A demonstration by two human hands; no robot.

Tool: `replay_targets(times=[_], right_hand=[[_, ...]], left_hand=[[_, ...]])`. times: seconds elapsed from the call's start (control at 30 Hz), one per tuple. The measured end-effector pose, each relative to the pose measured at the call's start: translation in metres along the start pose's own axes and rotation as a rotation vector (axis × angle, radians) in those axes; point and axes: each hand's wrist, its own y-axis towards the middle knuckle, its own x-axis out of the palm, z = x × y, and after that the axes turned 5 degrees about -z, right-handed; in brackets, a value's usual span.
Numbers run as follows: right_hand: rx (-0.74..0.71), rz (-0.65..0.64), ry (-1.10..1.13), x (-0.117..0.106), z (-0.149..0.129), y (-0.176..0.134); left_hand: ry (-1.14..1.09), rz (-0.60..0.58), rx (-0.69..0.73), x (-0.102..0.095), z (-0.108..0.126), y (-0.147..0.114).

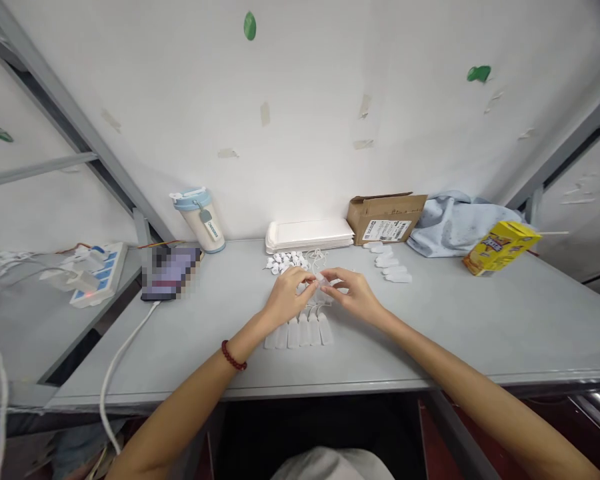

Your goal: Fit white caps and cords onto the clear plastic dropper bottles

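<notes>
My left hand (291, 295) and my right hand (354, 295) meet over the middle of the table, fingertips pinched together. Between them is a small translucent white plastic piece (320, 279), partly covered by the fingers. Just in front of the hands lies a row of several flat, translucent bottle-shaped pieces (304, 331), some with thin white cords at their necks. Behind my left hand is a pile of small white parts (286, 261). White cords (318, 256) lie beside that pile. More translucent pieces (390, 262) lie in a column off to the right.
White trays (310, 233) are stacked by the wall next to a cardboard box (387, 219). A pale blue cloth (450, 223) and a yellow drink carton (503, 248) stand right. Left are a tumbler (200, 220), a charging phone (171, 274) and a power strip (101, 275).
</notes>
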Motion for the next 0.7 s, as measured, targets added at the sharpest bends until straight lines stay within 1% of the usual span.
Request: replay_targets(times=[0.1,0.3,0.37,0.5,0.63,0.7], right_hand=[[0.037,0.011,0.017,0.002,0.001,0.0],[0.07,0.012,0.064,-0.005,-0.005,0.002],[0.101,-0.001,0.106,-0.006,-0.007,0.004],[0.167,0.043,0.171,-0.007,-0.008,0.008],[0.174,0.02,0.215,-0.003,-0.007,0.007],[0.169,0.008,0.257,0.0,-0.006,0.006]], left_hand=[[0.006,0.004,0.016,-0.004,0.0,0.001],[0.045,0.026,0.077,-0.007,0.0,0.0],[0.082,0.017,0.133,-0.005,0.001,-0.002],[0.207,-0.01,0.224,0.0,0.007,-0.007],[0.313,-0.031,0.304,0.007,0.009,-0.01],[0.365,-0.049,0.319,0.011,0.009,-0.011]])
